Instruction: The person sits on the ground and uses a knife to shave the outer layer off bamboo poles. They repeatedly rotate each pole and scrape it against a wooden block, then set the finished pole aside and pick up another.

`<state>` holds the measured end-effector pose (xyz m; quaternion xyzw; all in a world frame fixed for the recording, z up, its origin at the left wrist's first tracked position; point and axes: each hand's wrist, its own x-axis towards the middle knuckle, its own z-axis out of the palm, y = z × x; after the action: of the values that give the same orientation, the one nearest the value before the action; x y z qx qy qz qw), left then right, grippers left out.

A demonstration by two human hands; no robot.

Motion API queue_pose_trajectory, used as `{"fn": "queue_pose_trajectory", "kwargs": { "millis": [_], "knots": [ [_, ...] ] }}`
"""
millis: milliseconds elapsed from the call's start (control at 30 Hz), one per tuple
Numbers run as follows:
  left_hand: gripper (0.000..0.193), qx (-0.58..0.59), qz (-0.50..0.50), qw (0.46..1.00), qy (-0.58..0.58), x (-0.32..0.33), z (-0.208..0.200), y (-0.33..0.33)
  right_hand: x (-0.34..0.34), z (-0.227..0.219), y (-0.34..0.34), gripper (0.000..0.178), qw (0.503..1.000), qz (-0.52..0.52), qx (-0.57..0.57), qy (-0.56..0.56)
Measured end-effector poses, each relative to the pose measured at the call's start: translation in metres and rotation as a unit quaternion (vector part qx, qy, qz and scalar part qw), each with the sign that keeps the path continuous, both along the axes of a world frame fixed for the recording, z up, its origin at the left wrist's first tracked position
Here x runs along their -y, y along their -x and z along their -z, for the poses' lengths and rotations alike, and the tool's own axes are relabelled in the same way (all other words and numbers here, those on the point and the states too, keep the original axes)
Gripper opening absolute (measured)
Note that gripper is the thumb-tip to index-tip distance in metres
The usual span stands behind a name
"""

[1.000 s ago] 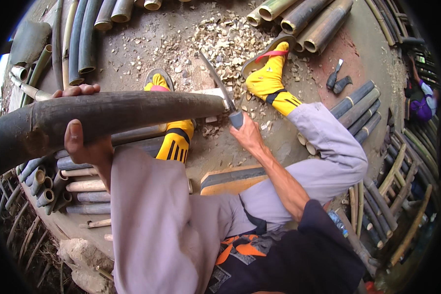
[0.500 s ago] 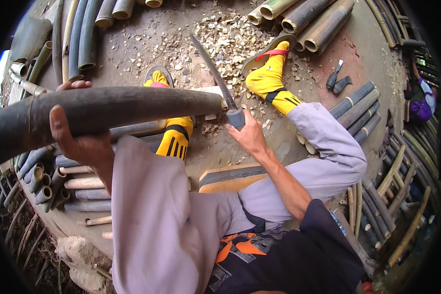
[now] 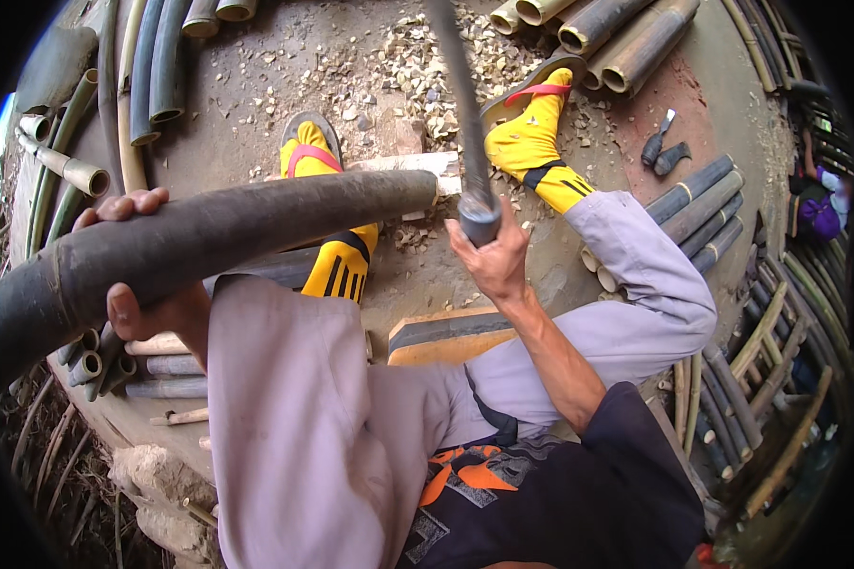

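Note:
A thick dark bamboo pole slants in from the left rim, its cut end above the ground between my feet. My left hand is wrapped round it from beneath, fingers on the far side and thumb on the near side. My right hand grips the dark handle of a machete, whose blade points away from me and is blurred. The blade stands just right of the pole's end; I cannot tell whether they touch. Behind the pole's end lies a pale wooden block.
Chips litter the ground ahead, between my sandalled feet. Cut bamboo lengths lie at the far right, with more bamboo by my right knee. A dark-handled tool rests on the ground. Another person shows at the right edge.
The machete has swung more upright, its blade now pointing straight ahead instead of leaning left. The bamboo pole's left part sits lower, and its end has shifted slightly right.

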<state>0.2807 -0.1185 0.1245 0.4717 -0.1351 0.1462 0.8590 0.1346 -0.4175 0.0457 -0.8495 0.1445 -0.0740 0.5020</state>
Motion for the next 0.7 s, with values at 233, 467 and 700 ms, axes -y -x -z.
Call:
{"fn": "queue_pose_trajectory", "kwargs": {
  "millis": [233, 467, 700],
  "knots": [
    [0.068, -0.118, -0.151, 0.981, -0.037, 0.046, -0.042, 0.006, 0.013, 0.052, 0.000, 0.031, 0.975, -0.069, -0.212, 0.015],
    [0.071, -0.053, -0.130, 0.990, -0.024, 0.015, -0.018, 0.009, -0.001, 0.009, 0.000, 0.032, 1.000, -0.019, -0.016, 0.011],
    [0.075, -0.023, -0.121, 0.992, 0.000, 0.017, -0.020, 0.010, 0.012, 0.040, 0.007, 0.029, 0.977, 0.003, -0.213, -0.023]
  ]
}}
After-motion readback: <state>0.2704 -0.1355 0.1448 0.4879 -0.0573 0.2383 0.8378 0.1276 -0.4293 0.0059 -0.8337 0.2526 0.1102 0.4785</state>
